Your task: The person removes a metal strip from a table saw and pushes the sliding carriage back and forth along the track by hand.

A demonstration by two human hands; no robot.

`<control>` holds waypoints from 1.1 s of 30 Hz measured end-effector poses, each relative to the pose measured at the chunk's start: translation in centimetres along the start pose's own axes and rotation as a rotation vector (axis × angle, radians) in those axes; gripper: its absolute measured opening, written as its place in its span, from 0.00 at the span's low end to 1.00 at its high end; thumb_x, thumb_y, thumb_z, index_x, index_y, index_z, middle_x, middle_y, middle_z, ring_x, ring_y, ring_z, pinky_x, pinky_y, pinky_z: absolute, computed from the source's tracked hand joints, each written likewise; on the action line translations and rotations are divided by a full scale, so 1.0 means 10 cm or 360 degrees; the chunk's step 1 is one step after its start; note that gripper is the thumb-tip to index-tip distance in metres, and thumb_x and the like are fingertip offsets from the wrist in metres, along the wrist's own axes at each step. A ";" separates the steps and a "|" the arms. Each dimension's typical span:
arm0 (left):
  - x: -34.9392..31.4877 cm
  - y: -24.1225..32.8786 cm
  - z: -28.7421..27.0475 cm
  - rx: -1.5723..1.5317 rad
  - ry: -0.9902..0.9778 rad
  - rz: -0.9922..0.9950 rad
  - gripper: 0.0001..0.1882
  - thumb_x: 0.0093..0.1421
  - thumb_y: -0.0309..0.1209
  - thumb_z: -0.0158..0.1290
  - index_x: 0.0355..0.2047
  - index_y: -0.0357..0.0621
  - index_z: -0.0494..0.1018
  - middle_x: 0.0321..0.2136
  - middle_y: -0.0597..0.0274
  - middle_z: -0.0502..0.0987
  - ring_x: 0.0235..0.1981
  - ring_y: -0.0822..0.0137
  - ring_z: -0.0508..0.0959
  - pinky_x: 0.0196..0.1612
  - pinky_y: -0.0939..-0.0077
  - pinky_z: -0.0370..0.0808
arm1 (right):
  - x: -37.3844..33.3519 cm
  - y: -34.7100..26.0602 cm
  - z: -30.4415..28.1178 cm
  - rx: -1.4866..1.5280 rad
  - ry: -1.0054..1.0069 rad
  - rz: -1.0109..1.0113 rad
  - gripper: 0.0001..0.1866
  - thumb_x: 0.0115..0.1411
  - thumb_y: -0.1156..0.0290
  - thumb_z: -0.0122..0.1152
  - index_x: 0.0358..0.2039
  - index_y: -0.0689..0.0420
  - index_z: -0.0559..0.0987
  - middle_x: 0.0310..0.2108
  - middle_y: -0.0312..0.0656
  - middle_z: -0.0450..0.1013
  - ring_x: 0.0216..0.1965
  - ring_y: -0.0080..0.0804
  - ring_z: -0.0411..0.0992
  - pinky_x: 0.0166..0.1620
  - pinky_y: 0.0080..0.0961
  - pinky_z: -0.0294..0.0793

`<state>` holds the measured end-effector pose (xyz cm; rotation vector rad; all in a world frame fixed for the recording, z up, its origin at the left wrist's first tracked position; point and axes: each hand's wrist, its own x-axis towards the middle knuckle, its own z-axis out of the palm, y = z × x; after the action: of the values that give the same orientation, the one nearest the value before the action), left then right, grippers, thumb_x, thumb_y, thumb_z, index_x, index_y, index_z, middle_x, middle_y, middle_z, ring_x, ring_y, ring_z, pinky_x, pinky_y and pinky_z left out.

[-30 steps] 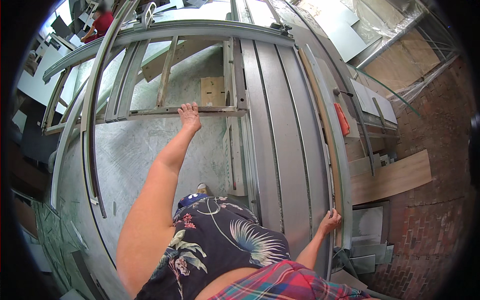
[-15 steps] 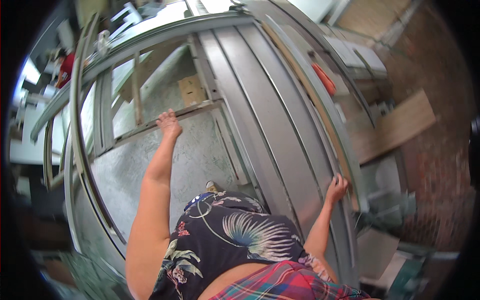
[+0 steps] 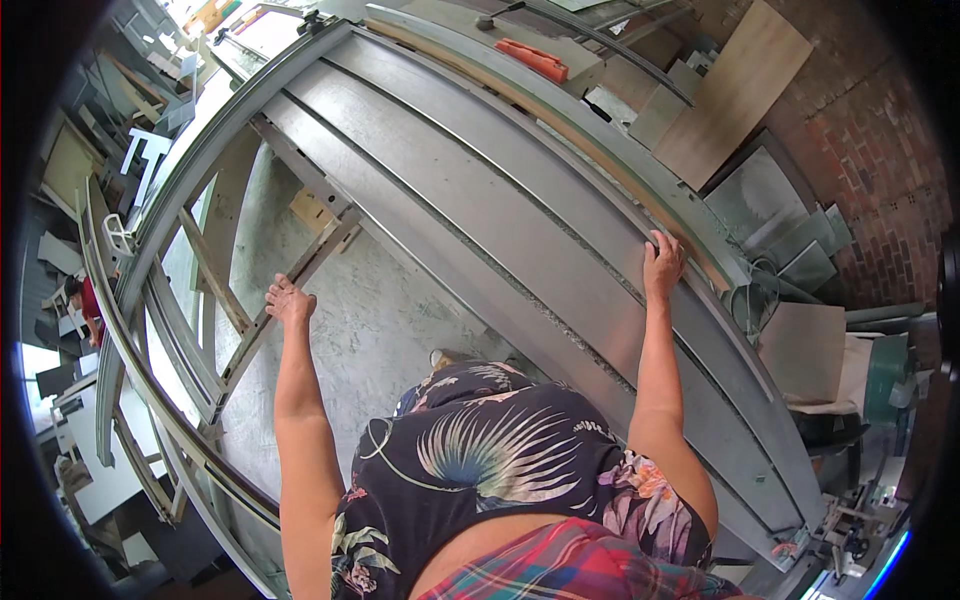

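Note:
My left hand (image 3: 291, 301) lies with fingers spread on a narrow grey crossbar (image 3: 262, 320) of an open frame to my left. No object shows in that hand. To the right, my right hand (image 3: 664, 266) has its fingers bent over the raised edge rail (image 3: 610, 205) of a long metal table (image 3: 480, 230). Dark lengthwise slots divide the table's smooth grey top. Its thumb side is partly turned from view, so the exact grip shows only in part. Both arms are stretched forward, well apart.
Beyond the rail lie an orange tool-like object (image 3: 532, 59) and a wooden board (image 3: 735, 92). A curved-looking rail (image 3: 150, 385) stands at the left. Another person in red (image 3: 91, 308) is at the far left. A small machine part (image 3: 855, 535) sits at lower right.
My view has swung to the right, so the table now lies more diagonally. My right hand is farther forward along the rail; the left hand stays on the crossbar.

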<state>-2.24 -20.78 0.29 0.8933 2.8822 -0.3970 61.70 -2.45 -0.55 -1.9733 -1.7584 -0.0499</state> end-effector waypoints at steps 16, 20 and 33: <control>0.03 -0.06 0.04 -0.0012 -0.0001 0.0020 0.47 0.45 0.40 0.58 0.62 0.42 0.47 0.55 0.46 0.59 0.56 0.48 0.60 0.55 0.53 0.60 | 0.25 0.06 0.12 0.0037 0.0083 0.0029 0.14 0.53 0.66 0.61 0.42 0.43 0.77 0.44 0.30 0.71 0.49 0.36 0.67 0.51 0.39 0.63; 0.03 -0.04 0.03 -0.0011 0.0000 0.0011 0.48 0.45 0.40 0.58 0.62 0.42 0.47 0.55 0.47 0.59 0.56 0.49 0.59 0.55 0.53 0.60 | 0.27 0.07 0.11 0.0006 0.0057 0.0031 0.14 0.54 0.65 0.60 0.42 0.43 0.77 0.44 0.31 0.72 0.49 0.36 0.67 0.51 0.39 0.63; 0.03 -0.03 0.07 -0.0041 0.0015 -0.0019 0.48 0.44 0.40 0.59 0.63 0.44 0.47 0.56 0.49 0.58 0.57 0.50 0.58 0.56 0.53 0.57 | 0.30 0.05 0.12 0.0000 0.0012 0.0014 0.15 0.55 0.64 0.58 0.44 0.45 0.77 0.46 0.35 0.72 0.50 0.39 0.67 0.52 0.42 0.63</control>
<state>-2.65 -21.07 -0.32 0.8766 2.8954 -0.3566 62.36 0.75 -0.79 -1.9783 -1.7446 -0.0544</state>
